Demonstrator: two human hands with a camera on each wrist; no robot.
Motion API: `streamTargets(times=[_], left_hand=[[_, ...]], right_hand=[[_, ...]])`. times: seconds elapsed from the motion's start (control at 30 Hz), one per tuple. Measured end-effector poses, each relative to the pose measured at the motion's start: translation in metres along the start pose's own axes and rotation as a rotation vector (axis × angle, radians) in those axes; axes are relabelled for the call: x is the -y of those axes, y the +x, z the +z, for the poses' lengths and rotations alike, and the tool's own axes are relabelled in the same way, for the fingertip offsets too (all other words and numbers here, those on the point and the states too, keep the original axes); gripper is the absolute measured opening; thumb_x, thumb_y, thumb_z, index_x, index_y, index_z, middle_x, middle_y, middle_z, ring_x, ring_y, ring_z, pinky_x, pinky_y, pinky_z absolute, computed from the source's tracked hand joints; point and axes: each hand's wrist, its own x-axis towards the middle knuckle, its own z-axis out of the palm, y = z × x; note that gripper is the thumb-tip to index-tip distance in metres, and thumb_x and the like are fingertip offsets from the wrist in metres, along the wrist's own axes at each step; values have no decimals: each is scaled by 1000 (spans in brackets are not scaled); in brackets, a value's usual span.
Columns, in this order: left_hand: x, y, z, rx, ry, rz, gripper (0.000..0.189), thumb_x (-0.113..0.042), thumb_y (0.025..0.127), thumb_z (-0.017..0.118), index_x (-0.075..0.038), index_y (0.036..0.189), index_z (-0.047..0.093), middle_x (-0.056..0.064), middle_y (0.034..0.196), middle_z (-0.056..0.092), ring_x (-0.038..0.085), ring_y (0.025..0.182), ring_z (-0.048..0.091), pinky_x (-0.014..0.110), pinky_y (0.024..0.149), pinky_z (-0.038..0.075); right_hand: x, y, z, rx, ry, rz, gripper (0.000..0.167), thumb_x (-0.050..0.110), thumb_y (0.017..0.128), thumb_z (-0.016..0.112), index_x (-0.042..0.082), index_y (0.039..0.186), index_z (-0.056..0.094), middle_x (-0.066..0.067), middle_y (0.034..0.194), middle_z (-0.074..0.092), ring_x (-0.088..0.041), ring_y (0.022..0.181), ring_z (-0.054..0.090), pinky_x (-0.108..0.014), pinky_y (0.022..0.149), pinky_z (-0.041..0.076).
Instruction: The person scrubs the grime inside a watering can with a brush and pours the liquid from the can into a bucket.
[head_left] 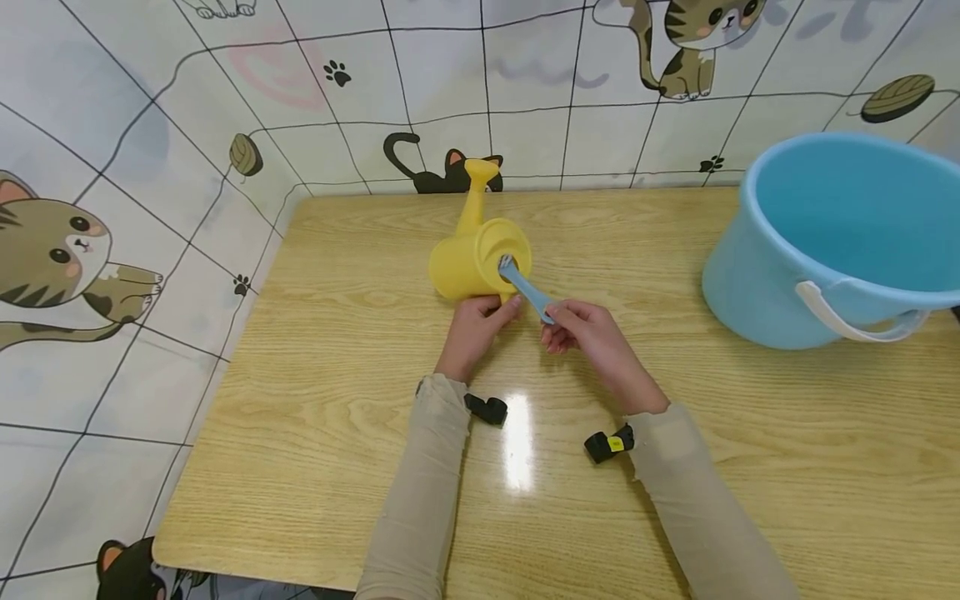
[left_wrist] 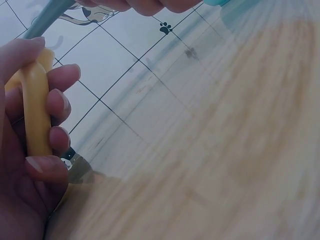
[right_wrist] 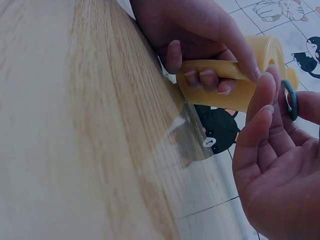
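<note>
The right hand point(head_left: 585, 329) pinches the near end of a blue-handled tool point(head_left: 531, 292) between thumb and fingers. The tool's long axis runs from that hand towards the far left, and its pale tip point(head_left: 506, 262) stands at the open end point(head_left: 491, 242) of a yellow watering can point(head_left: 454, 267); how deep the tip sits cannot be told. The can is left of and farther than the right hand, tipped so that its open end turns right, with its spout point(head_left: 472, 208) pointing far. The left hand point(head_left: 476, 329), on the can's near side, is the nearer of the two and grasps its handle point(left_wrist: 37, 110), fingers curled round. Contact between can and table point(head_left: 300, 417) is not verifiable. A blue bucket point(head_left: 772, 275) stands well apart, to the right.
</note>
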Motion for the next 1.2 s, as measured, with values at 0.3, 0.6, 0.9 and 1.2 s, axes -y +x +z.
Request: streamTargets(times=[0.3,0.6,0.9,1.2], left_hand=[[1,0,1,2,-17,17,46,-57,78,57,-12,77,69,11,65,54,15,58,46,30,53,39],[-1,-1,1,30,-38,5,43,-52,78,60,-10,81,70,13,64,52,16,56,44,29,51,37],[1,-1,1,35,-32,7,46,-55,78,59,-10,81,70,10,65,54,16,57,45,29,52,38],[-20,-8,-4,71,-53,7,39,-39,85,59,-1,86,68,22,71,54,17,59,45,27,54,38]], right_hand=[[-7,2,-2,-4,-5,-57,41,31,92,50,-9,100,55,-10,75,59,-20,65,56,-35,61,46],[-4,1,-5,-129,35,-79,38,31,92,50,-4,104,57,-19,90,62,-24,76,60,-31,63,47],[-3,1,-5,-141,37,-101,34,29,90,53,-2,104,59,-14,85,64,-21,74,61,-30,63,48],[-7,3,-5,-132,4,-110,35,31,88,57,-2,98,62,-14,84,64,-22,70,58,-33,61,47]])
